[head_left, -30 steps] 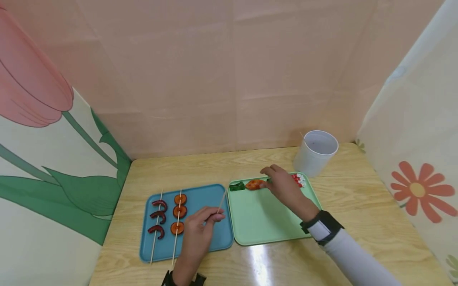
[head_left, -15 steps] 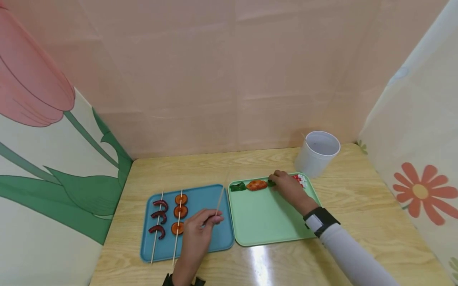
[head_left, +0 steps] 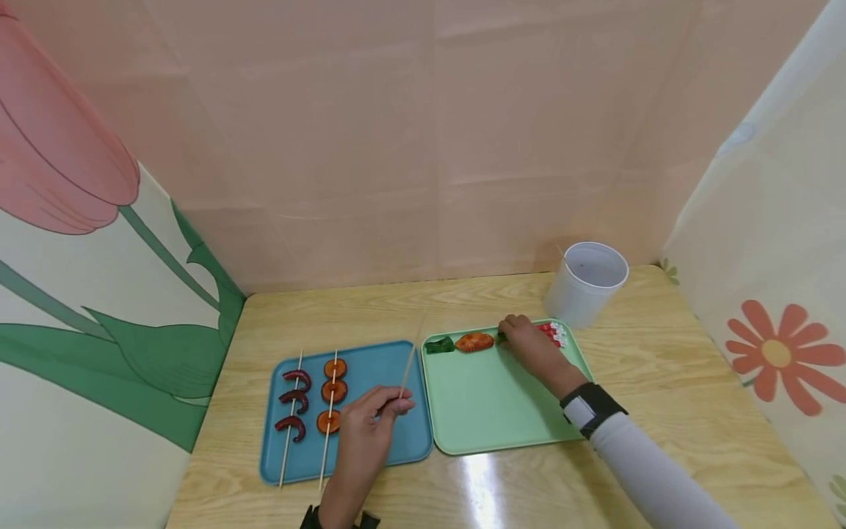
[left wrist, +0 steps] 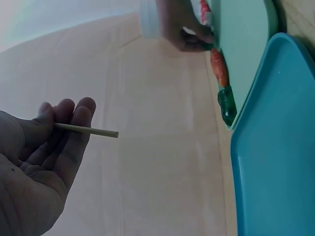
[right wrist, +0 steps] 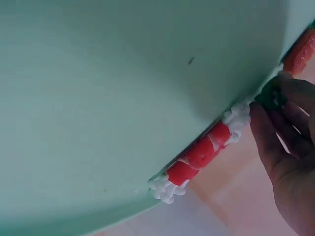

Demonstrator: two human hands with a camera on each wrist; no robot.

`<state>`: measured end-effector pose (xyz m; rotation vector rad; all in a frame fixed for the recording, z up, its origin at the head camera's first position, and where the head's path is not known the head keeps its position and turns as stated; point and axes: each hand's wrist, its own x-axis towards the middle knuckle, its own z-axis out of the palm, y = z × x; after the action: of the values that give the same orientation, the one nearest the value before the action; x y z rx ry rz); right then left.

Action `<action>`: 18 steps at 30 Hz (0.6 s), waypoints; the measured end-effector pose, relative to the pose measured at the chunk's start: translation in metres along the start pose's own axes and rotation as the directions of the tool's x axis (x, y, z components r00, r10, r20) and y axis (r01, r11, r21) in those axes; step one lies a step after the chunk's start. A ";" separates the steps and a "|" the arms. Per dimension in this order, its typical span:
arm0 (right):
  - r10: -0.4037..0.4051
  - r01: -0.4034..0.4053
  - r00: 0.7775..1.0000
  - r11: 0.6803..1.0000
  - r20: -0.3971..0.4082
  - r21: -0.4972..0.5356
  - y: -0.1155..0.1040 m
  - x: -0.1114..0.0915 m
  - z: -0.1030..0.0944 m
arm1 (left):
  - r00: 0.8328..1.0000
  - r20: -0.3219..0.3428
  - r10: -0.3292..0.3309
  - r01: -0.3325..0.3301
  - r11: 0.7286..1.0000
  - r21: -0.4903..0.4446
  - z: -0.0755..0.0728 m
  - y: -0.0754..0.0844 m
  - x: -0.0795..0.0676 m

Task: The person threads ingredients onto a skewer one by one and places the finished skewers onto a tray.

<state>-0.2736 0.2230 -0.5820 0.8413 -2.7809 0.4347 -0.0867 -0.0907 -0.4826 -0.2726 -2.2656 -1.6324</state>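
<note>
My left hand [head_left: 365, 426] is over the right part of the blue tray [head_left: 413, 441] and pinches a thin wooden skewer [head_left: 407, 372], which slants upward. In the left wrist view its blunt end sticks out past the thumb and fingers. At the back of the light green tray [head_left: 496, 411], my right hand [head_left: 532, 349] pinches a dark green piece, perhaps pepper [right wrist: 269, 95], mostly hidden by the fingers. Left of it lie an orange-brown, meat-like piece [head_left: 474, 342] and another glossy green piece [head_left: 439, 345]. A red and white piece [right wrist: 199, 153] lies on the other side.
On the blue tray's left lie a skewer with curled dark red sausage pieces [head_left: 292, 401] and one with round orange-brown slices [head_left: 333, 391]. A white bucket [head_left: 575, 297], with a thin stick at its rim, stands behind the green tray on the wooden table [head_left: 687, 411].
My right hand has moved right from beside the orange-brown piece to the green piece, and its fingers have closed on it. The left hand with the skewer has barely moved.
</note>
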 end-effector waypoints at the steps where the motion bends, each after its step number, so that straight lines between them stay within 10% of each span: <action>1: 0.010 -0.010 1.000 1.000 -0.014 0.013 0.000 0.000 -0.002 | 1.000 0.000 0.002 -0.002 1.000 -0.001 0.000 0.000 0.000; 9: 0.191 -0.143 0.976 0.921 -0.101 0.362 -0.028 0.014 -0.055 | 0.999 0.026 0.018 -0.018 1.000 -0.005 0.003 -0.002 0.000; 18: 0.150 0.032 0.960 0.782 -0.238 0.622 -0.098 0.023 -0.136 | 0.996 0.076 0.047 -0.050 0.998 0.042 0.011 -0.009 -0.001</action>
<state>-0.2223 0.1787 -0.4267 0.7250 -2.4036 1.4243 -0.0908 -0.0832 -0.4934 -0.3811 -2.3276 -1.5712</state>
